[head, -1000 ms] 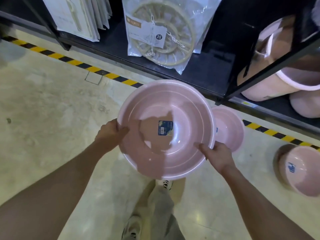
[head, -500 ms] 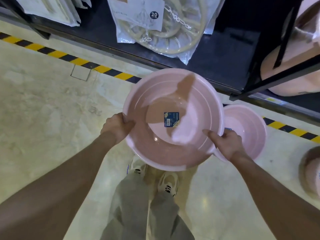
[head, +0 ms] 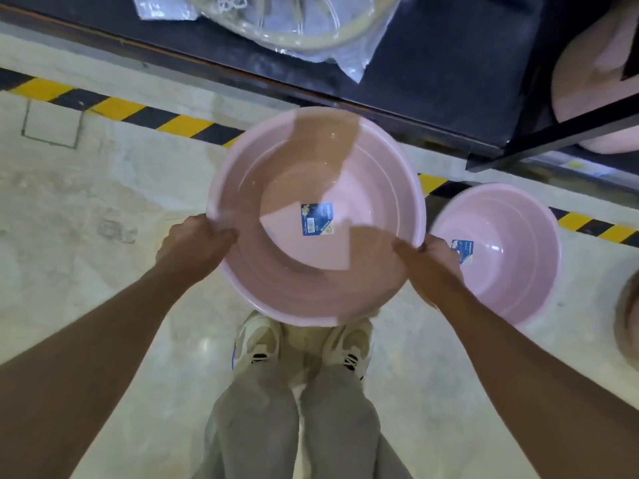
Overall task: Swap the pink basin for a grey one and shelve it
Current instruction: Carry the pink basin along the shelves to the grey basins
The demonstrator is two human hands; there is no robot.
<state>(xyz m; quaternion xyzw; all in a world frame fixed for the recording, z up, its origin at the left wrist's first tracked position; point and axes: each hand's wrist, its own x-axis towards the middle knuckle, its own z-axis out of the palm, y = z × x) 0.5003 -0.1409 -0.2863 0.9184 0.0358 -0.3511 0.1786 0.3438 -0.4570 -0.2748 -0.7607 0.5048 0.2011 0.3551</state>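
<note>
I hold a large pink basin (head: 380, 188) level in front of me, above my feet, with a blue label stuck on its inside bottom. My left hand (head: 192, 243) grips its rim on the left side. On the right rim, my right hand (head: 432, 267) holds on with the thumb inside the bowl. No grey basin is in view.
A smaller pink basin (head: 508, 267) sits on the floor to my right, and another basin edge (head: 627, 326) shows at the far right. A black low shelf (head: 449, 70) ahead holds a bagged round hanger (head: 304, 25) and pink basins (head: 587, 81). Yellow-black tape (head: 114, 108) lines the floor.
The view has tilted further down and the shelf has slid up out of frame. The basin stays in both hands and now hangs closer above my feet.
</note>
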